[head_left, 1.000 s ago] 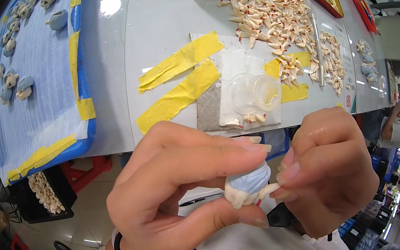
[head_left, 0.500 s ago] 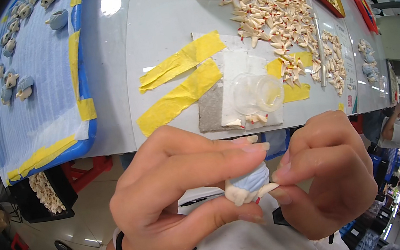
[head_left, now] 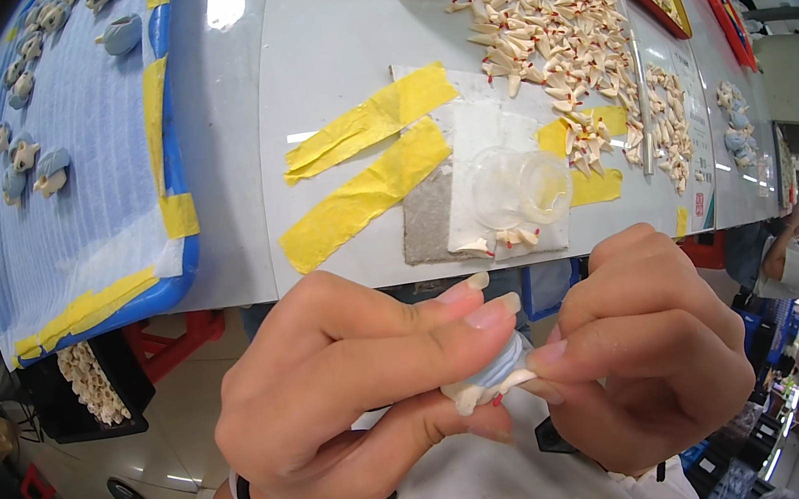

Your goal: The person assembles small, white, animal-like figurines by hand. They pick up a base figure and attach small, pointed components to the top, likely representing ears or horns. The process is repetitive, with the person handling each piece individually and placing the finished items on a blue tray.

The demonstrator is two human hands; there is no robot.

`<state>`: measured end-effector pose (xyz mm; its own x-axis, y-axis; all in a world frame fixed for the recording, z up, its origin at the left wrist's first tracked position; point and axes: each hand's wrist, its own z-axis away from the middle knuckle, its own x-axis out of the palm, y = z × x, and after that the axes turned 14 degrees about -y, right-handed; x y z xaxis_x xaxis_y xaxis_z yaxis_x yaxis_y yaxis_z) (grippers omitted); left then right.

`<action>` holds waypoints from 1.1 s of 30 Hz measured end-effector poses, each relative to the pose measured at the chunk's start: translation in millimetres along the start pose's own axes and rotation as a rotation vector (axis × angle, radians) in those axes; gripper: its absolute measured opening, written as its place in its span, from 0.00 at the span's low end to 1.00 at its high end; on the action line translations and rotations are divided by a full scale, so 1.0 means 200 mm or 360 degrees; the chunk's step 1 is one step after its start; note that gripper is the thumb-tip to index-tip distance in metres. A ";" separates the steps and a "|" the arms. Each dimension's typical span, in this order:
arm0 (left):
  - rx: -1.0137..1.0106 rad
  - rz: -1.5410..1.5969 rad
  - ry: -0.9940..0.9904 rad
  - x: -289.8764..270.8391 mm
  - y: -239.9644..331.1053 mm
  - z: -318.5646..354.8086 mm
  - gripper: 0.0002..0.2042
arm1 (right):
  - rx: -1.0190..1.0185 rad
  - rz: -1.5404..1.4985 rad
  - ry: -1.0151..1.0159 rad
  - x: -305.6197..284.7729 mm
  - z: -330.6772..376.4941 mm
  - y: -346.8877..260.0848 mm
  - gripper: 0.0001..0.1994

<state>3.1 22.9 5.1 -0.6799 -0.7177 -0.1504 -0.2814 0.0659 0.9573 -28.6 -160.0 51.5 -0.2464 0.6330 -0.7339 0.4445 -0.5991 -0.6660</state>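
In front of my chest, my left hand (head_left: 338, 394) grips a small blue and cream figurine piece (head_left: 499, 368) between thumb and fingers. Its blue part has ridges, and much of it is hidden behind my fingertips. My right hand (head_left: 645, 353) pinches a small cream piece (head_left: 515, 379) that touches the figurine's lower right side. A red spot shows just below where they meet. Beyond my hands, a pile of cream pointed pieces with red tips (head_left: 545, 13) lies on the table, and a few lie near the clear plastic cups (head_left: 513, 189).
At the left, a blue tray (head_left: 181, 263) lined with cloth holds several blue and cream figurines (head_left: 51, 172). Yellow tape strips (head_left: 368, 198) lie on the white table (head_left: 315, 69). A metal rod (head_left: 643, 106) divides the pieces. A person (head_left: 794, 253) is at far right.
Both hands have shifted slightly left. The figurine piece has tilted, and my right fingertips have come closer in against it with the cream piece.
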 end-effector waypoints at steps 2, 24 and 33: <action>0.0009 0.0052 -0.0018 0.00 -0.01 0.00 0.16 | -0.0013 0.0001 0.0029 0.00 0.00 0.00 0.11; -0.0361 0.0678 0.0146 0.03 -0.01 -0.02 0.23 | 0.0159 -0.0236 -0.0015 -0.01 -0.04 -0.06 0.11; -0.0529 0.0903 0.0131 0.04 0.00 -0.03 0.28 | 0.0173 -0.0195 0.0148 0.01 0.00 -0.01 0.10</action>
<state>1.5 14.3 5.7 -0.6033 -0.6861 0.4065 0.3379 0.2417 0.9096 -29.0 -157.5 51.8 -0.2097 0.7441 -0.6342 0.3194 -0.5609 -0.7638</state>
